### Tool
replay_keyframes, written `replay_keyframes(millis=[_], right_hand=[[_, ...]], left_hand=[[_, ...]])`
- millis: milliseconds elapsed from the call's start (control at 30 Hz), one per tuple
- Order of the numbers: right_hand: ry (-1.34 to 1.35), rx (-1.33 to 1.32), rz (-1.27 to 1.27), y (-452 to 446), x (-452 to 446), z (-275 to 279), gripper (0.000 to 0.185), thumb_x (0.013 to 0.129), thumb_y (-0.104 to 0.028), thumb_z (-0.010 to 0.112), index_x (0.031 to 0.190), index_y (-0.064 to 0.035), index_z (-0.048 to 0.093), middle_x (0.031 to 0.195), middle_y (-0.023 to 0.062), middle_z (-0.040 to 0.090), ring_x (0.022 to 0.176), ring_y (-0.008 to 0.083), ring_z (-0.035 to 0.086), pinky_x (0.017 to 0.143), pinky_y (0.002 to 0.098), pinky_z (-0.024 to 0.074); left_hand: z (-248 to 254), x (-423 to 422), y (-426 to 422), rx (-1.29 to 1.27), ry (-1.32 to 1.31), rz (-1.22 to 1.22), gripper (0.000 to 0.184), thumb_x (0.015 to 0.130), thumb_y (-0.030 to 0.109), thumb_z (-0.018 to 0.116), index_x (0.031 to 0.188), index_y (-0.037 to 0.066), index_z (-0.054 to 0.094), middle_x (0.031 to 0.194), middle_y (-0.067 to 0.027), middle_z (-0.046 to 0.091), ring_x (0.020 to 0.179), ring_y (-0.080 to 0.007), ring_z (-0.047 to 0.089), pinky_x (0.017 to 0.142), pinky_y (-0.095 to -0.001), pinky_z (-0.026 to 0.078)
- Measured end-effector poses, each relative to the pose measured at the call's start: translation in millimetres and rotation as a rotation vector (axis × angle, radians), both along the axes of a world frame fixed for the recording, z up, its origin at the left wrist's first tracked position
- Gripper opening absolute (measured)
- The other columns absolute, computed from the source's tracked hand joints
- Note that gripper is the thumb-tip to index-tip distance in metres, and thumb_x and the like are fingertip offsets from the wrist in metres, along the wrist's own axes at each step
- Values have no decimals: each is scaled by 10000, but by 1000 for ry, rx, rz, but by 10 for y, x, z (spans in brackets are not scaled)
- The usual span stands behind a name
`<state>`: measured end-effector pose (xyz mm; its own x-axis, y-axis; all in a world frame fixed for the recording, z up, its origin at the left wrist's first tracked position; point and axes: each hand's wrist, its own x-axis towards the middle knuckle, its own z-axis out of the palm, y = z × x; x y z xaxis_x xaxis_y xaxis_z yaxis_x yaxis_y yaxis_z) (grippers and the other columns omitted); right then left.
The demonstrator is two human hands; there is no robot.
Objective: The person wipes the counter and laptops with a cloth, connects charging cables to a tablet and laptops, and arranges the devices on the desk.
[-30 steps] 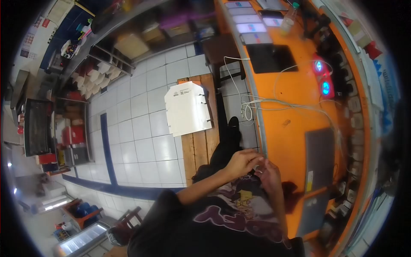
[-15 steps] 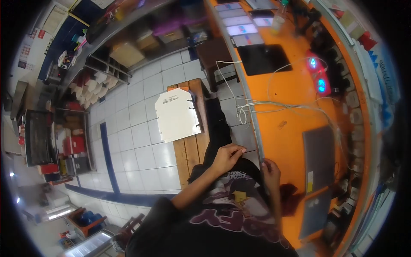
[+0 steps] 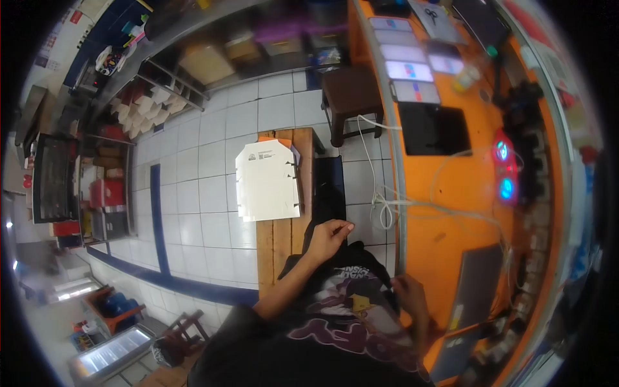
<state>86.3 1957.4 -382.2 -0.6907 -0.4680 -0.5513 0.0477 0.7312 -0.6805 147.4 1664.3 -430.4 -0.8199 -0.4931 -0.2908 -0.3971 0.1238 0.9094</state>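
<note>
My left hand hovers over my lap, its fingers curled and pressed together. Anything held in them is too small or hidden to make out. Close to the orange table's edge is my right hand, dim and blurred, so its fingers do not show clearly. Forward and left of my left hand, a stack of flat white cardboard box blanks with small print and notched sides lies on a wooden bench. Neither hand touches the stack.
The orange table on the right carries white cables, a black tablet, several phones, a red device with blue lights and a grey laptop-like panel. A brown stool stands ahead. Shelves line the left.
The view has turned, so the table and its items appear shifted right and down. My left hand keeps its curled shape; my right hand now looks darker and blurrier beside the table edge.
</note>
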Motion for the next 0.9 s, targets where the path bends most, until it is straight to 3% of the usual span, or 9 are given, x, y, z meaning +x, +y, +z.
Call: replay_keyframes(millis=[267, 433, 500, 533, 600, 667, 767, 800, 900], right_hand=[[-289, -13, 196, -1672, -797, 228, 280, 956, -250, 641, 1059, 10, 664, 836, 118, 712, 774, 189, 683, 712, 309, 513], [-851, -392, 93, -2851, -1360, -1178, 377, 1002, -356, 583, 1113, -2, 652, 905, 86, 706, 800, 165, 672, 748, 274, 525], [-907, -325, -23, -3549, -1582, -1915, 449, 1006, -412, 554, 1191, -7, 618, 995, 115, 693, 876, 187, 668, 793, 302, 526], [-954, -254, -143, -3880, -1675, -2273, 526, 1010, -467, 525, 1269, -13, 583, 1084, 145, 679, 953, 209, 663, 838, 329, 527], [-940, -126, -192, -4441, -1795, -3083, 651, 979, -552, 519, 1346, -14, 508, 1215, 150, 615, 1092, 241, 595, 928, 365, 479], [-941, 32, -247, -4831, -1808, -3787, 785, 948, -636, 513, 1424, -16, 433, 1346, 155, 552, 1231, 272, 527, 1017, 401, 432], [-879, 99, -261, -5319, -1780, -4626, 952, 901, -714, 511, 1507, -7, 311, 1515, 168, 378, 1405, 289, 343, 1142, 421, 286], [-820, 4, -169, -5416, -1767, -4816, 873, 939, -652, 500, 1508, -13, 326, 1529, 152, 373, 1415, 269, 338, 1153, 394, 272], [-755, -100, -115, -5509, -1683, -4968, 797, 974, -595, 491, 1508, -21, 346, 1546, 131, 366, 1428, 241, 326, 1165, 358, 256]], left_hand=[[-43, -594, -1182, 68, -100, 56, 353, 937, 346, 689, 1051, 14, 725, 859, -67, 692, 777, -132, 613, 693, -306, 495], [-396, -470, -1643, 109, -395, 271, 326, 985, 307, 611, 1058, -3, 680, 843, -142, 679, 722, -184, 623, 651, -304, 473], [-1273, 42, -1519, 20, -443, 574, 373, 1014, 341, 547, 1006, -17, 653, 796, -136, 645, 720, -193, 599, 647, -320, 467], [-1918, 508, -1372, 114, -420, 875, 273, 1037, 279, 496, 883, 66, 571, 686, 10, 512, 659, -77, 473, 596, -275, 419], [-2280, 1027, -1417, 291, -388, 1283, 252, 1037, 231, 473, 814, 114, 482, 684, 3, 437, 555, -88, 403, 480, -270, 361], [-2404, 1224, -1662, 571, -698, 1742, 246, 1020, 208, 480, 799, 101, 468, 694, -22, 448, 546, -121, 444, 472, -275, 382], [-3032, 1946, -1491, 1009, -646, 2113, 110, 955, 137, 534, 908, 42, 564, 735, -57, 512, 642, -171, 533, 560, -306, 476], [-3236, 2108, -1287, 1012, -683, 2136, 110, 955, 137, 534, 908, 42, 564, 735, -57, 512, 642, -171, 533, 560, -306, 476], [-3827, 2435, -756, 722, -702, 1156, 347, 825, 104, 648, 1156, 10, 602, 854, -69, 569, 756, -225, 568, 689, -344, 531]])
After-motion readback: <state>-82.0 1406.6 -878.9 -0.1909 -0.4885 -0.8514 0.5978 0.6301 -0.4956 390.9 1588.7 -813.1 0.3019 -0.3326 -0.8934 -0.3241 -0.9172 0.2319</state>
